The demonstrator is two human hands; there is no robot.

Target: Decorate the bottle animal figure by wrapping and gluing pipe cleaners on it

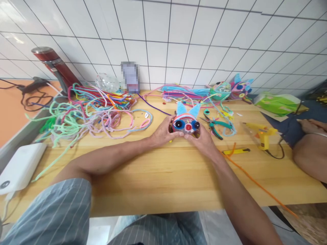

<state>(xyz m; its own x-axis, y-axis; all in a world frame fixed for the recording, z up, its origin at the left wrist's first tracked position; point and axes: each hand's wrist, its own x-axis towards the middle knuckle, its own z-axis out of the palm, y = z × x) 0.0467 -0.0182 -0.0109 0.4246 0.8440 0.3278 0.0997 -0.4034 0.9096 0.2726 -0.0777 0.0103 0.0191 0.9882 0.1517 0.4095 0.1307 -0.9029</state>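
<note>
While both hands cup the cat-face craft [185,124] on the desk [163,177], grip gently. The left hand [163,132] and right hand [201,137] have fingers closed around it; crushing the ears looks the risk.

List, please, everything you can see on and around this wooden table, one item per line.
craft animal head: one, red face, blue ears, dark button eyes; table middle, between both hands
pipe cleaners: a loose heap, many colours; table left
pliers: one, teal handles; right of the craft head
glue gun: one, yellow; table right
utility knife: one, yellow; in front of the glue gun
orange pipe cleaner: one, long; trailing off the right edge
finished craft heads: at least two, multicoloured; far right, by the wall
flask: one, dark red; far left
table: one, light wood
left hand: holding the craft head
right hand: holding the craft head
</note>
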